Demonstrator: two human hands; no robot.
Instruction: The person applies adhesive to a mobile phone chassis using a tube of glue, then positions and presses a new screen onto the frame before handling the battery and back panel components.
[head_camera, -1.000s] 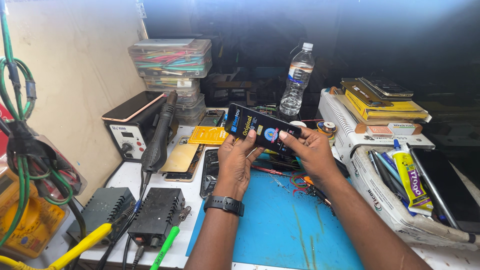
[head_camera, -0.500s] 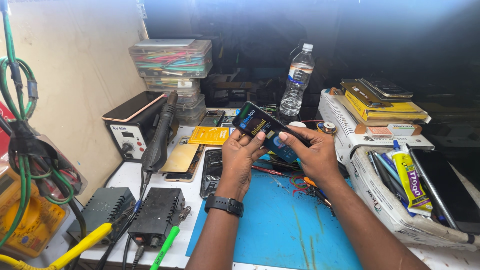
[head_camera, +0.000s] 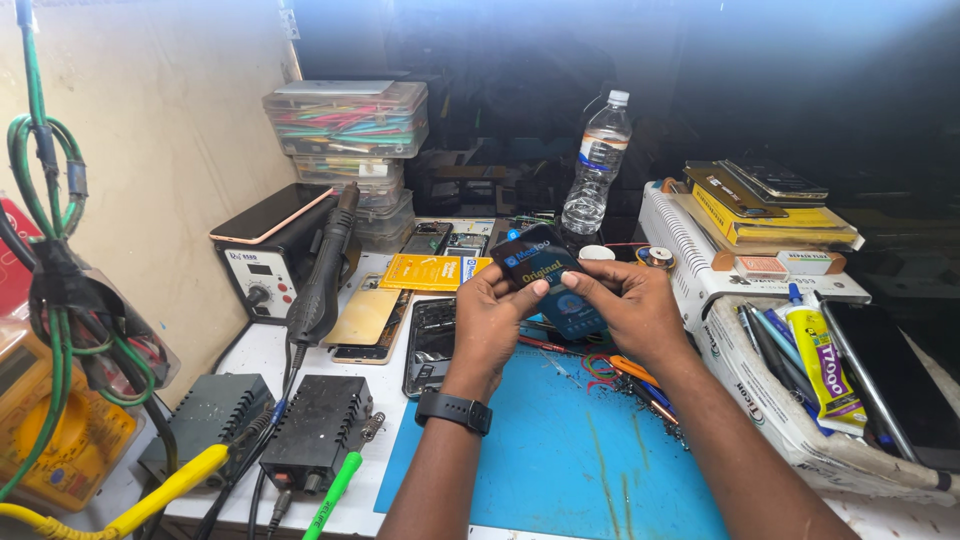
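Here my left hand and right hand both have their fingers clamped on a dark flat packet, held above the blue mat, with the water bottle at twelve o'clock.

A small dark packet, flat and rectangular with blue and yellow printing on its face, is being held up above the far edge of a blue work mat. It is tilting, its upper left corner pointing away and its lower end dipping toward the right. The left hand is pinching its left side with thumb on the printed face, while the right hand is gripping its lower right part, fingers overlapping that edge.
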